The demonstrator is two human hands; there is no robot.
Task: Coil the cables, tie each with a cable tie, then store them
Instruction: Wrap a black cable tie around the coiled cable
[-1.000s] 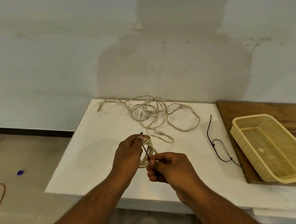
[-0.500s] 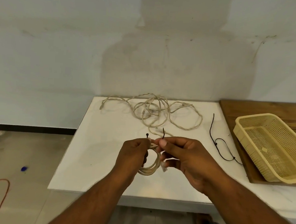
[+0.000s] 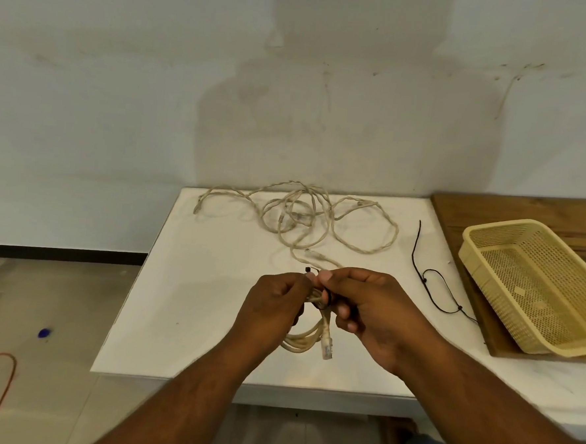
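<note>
Both hands meet mid-frame. The left hand (image 3: 272,306) pinches the head of a black cable tie (image 3: 324,297). The right hand (image 3: 375,312) pinches its loop round a coiled Ethernet cable (image 3: 306,341), which hangs between and below them over the white table (image 3: 194,301). Loose cables (image 3: 319,220) sprawl above; spare ties (image 3: 432,281) and a yellow basket (image 3: 504,225) lie to the right.

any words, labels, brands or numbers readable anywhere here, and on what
None: no readable text on the beige coiled cable, black cable tie, yellow plastic mesh basket or white table.
Pale patch on the basket floor: too small to read.
</note>
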